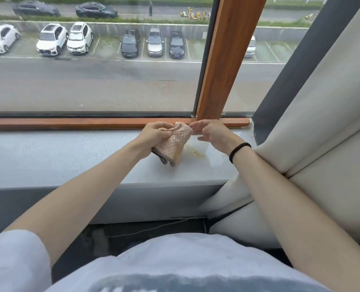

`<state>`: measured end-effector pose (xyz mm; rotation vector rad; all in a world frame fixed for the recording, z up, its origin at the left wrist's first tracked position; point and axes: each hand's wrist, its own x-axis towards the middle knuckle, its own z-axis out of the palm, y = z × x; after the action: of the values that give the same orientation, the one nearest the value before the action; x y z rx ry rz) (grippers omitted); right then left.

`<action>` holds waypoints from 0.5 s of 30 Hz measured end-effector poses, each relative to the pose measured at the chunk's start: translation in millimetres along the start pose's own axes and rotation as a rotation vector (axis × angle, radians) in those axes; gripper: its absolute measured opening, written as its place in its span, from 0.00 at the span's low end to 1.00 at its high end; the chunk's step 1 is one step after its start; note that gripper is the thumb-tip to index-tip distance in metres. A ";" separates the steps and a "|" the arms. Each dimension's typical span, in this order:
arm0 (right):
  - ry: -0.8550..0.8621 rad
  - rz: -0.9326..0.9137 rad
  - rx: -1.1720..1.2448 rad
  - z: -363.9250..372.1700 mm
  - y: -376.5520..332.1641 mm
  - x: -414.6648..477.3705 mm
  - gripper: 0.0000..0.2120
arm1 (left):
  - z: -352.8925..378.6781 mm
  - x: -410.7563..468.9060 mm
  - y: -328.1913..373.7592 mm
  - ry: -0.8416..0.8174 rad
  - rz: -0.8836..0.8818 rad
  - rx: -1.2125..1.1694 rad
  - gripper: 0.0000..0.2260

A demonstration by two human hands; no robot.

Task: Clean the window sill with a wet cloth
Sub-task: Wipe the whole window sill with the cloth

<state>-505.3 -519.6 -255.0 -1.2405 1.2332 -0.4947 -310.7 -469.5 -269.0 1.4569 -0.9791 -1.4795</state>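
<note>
A pale pink textured cloth (178, 143) with a dark checked border hangs just above the grey window sill (59, 157). My left hand (155, 133) grips its upper left part. My right hand (211, 131) pinches the cloth's upper right edge with its fingertips; a black band circles that wrist. A yellowish-brown stain (195, 151) lies on the sill right beside the cloth's lower end. The cloth's bottom corner is at or just above the sill; contact is unclear.
A wooden window frame (90, 123) runs along the back of the sill, with an upright wooden post (219, 81) behind my hands. A padded cream panel (322, 133) crowds the sill's right end. The sill stretches far to the left.
</note>
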 end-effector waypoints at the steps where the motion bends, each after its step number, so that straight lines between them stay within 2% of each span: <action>1: -0.027 -0.025 -0.013 -3.7 1.4 -2.4 0.25 | -1.8 1.4 2.0 -0.016 -0.043 -0.064 0.08; 4: -0.099 -0.070 0.011 -10.3 5.8 -7.1 0.14 | -1.6 0.6 2.4 -0.085 -0.140 -0.193 0.07; 6: -0.100 -0.094 0.030 -11.9 3.7 -10.3 0.05 | 2.1 -0.1 2.2 -0.123 -0.166 -0.221 0.06; 7: -0.100 -0.108 0.040 -12.0 2.1 -10.9 0.03 | 4.0 -0.3 2.2 -0.142 -0.171 -0.217 0.06; 10: -0.097 -0.176 0.074 -14.1 -4.5 -9.6 0.03 | 9.9 -1.7 7.4 -0.241 -0.174 -0.180 0.07; 13: -0.116 -0.223 0.027 -15.7 -12.4 -11.6 0.07 | 10.4 -2.1 13.9 -0.336 -0.143 -0.157 0.18; 15: -0.129 -0.240 -0.053 -14.8 -18.4 -15.1 0.08 | 10.7 -2.2 18.3 -0.355 -0.089 -0.051 0.24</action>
<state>-517.7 -519.4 -229.9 -1.4517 0.9998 -0.5498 -320.9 -474.3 -250.9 1.2381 -1.0877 -1.8571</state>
